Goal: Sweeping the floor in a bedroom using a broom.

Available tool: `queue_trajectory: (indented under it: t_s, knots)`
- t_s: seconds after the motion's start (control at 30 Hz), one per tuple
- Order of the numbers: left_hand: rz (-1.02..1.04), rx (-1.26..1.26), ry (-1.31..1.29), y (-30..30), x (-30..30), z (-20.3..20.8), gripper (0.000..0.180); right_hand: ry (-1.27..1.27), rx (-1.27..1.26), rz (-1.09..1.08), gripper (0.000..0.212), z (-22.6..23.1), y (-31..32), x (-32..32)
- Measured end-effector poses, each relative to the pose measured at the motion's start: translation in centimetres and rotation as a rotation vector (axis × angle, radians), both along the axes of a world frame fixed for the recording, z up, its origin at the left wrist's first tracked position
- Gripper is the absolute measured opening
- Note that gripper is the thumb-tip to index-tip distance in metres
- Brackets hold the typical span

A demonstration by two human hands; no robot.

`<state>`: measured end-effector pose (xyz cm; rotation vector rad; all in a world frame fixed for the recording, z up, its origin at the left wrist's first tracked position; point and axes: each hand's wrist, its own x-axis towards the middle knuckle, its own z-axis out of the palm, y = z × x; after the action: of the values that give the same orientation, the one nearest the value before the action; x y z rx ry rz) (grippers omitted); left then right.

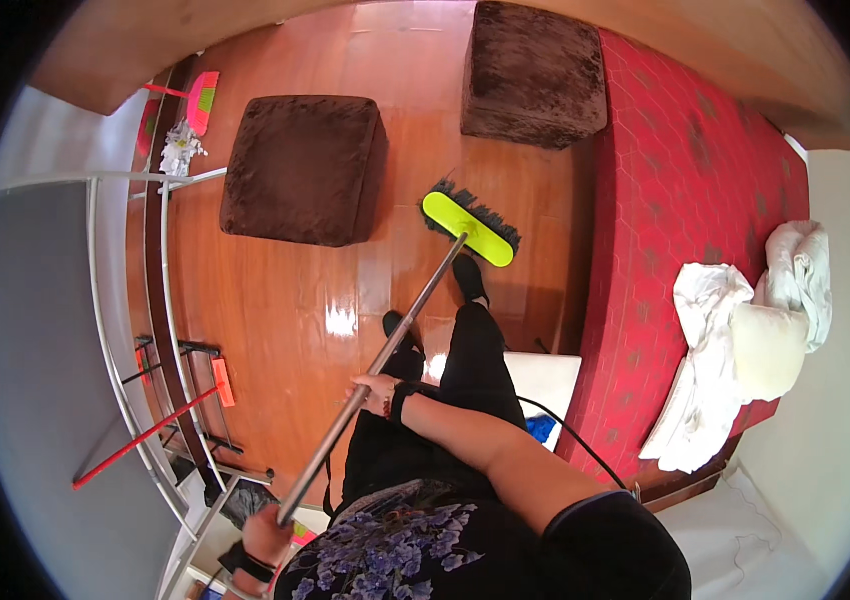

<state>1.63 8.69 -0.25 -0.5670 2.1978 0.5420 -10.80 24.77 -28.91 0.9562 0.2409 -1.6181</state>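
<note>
A push broom with a lime-green head (468, 229) and dark bristles rests on the wooden floor ahead of my feet. Its metal handle slants back toward my lower left. My right hand (377, 393) is wrapped round the handle about midway, with my forearm crossing in front of my body. Near the handle's top end, my left hand (265, 535) is closed on it, slightly blurred, close to my left side. A dark shoe (469, 278) of mine stands just behind the broom head.
Two brown plush cube stools (303, 170) (533, 72) stand ahead. A red patterned bed (700, 190) with white bedding (710, 310) runs along the right. At the left are a metal-framed rack (167, 290), a red-handled tool (150, 435) and a pink-and-green broom (203, 103). A white box (548, 378) sits beside my leg.
</note>
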Motion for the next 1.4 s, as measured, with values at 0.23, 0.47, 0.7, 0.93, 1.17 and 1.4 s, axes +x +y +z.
queue_trajectory:
  t_s: [0.23, 0.47, 0.7, 0.93, 1.17, 1.4]
  knots:
    - [-0.298, -0.033, 0.03, 0.3, -11.6, -2.2, 0.013, -0.053, 0.257, -0.287, 0.014, -1.5, 2.3, -7.1]
    - [-0.547, 0.063, 0.058, 5.9, -23.0, -9.7, 0.013, -0.037, 0.33, -0.649, 0.012, -6.3, 13.2, -13.0]
    - [-0.737, -0.043, 0.166, 10.8, -34.1, -17.0, 0.007, -0.134, 0.619, -0.92, 0.012, -7.9, 18.4, -21.2]
    - [-0.668, -0.053, 0.203, 10.7, -36.1, -17.8, 0.01, -0.106, 0.527, -0.716, 0.011, -9.1, 19.6, -24.0]
    - [-0.515, -0.039, 0.15, 11.3, -31.4, -16.3, 0.005, -0.091, 0.576, -0.573, 0.011, -8.2, 19.2, -23.4]
    - [-0.357, -0.058, 0.13, 12.2, -26.8, -14.8, 0.016, 0.022, 0.571, -0.374, 0.012, -8.2, 19.0, -21.3]
